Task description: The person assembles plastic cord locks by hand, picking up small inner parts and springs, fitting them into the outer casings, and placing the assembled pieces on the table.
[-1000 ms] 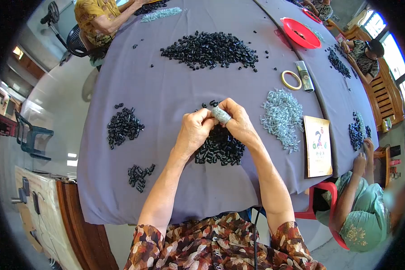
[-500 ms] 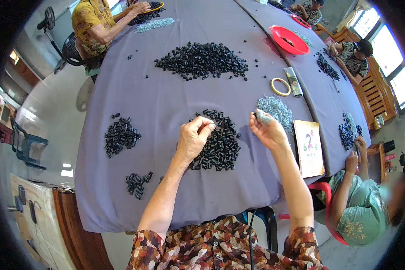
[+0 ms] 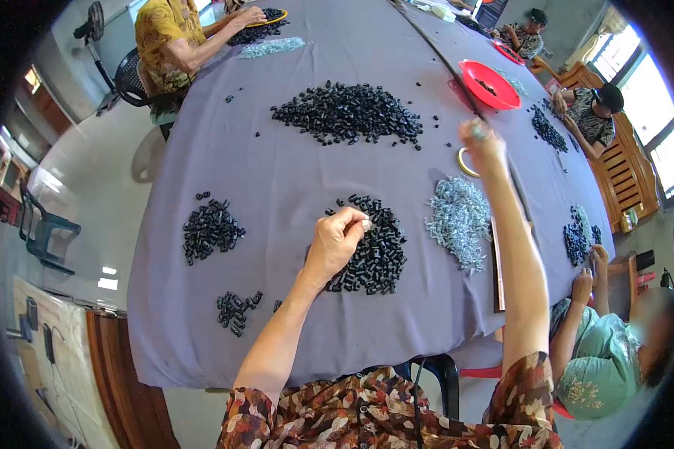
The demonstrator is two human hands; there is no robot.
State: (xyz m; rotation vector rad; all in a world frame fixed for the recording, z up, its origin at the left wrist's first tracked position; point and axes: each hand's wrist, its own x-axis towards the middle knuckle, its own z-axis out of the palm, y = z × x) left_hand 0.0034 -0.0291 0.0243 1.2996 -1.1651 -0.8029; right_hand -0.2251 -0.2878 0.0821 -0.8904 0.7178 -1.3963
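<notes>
My left hand (image 3: 339, 243) is closed in a pinch on a small pale piece (image 3: 365, 224), too small to identify. It hovers over the left side of a pile of small black cylindrical parts (image 3: 371, 262). My right hand (image 3: 484, 148) is raised beyond a heap of small clear plastic pieces (image 3: 459, 224), near the tape roll (image 3: 466, 162). Motion blurs its fingers, which look curled around something pale green. The right forearm covers most of the booklet (image 3: 497, 277).
A grey cloth (image 3: 202, 329) covers the table. More black parts lie in a large pile (image 3: 348, 112) farther back and in smaller piles at left (image 3: 211, 230) and front left (image 3: 237, 310). A red bowl (image 3: 490, 84) stands at back right. Other people sit around the table.
My right hand has swung up and away, from beside the clear pieces to near the tape roll, and now hides most of the booklet. My left hand keeps its pinch; the camera view shifted slightly.
</notes>
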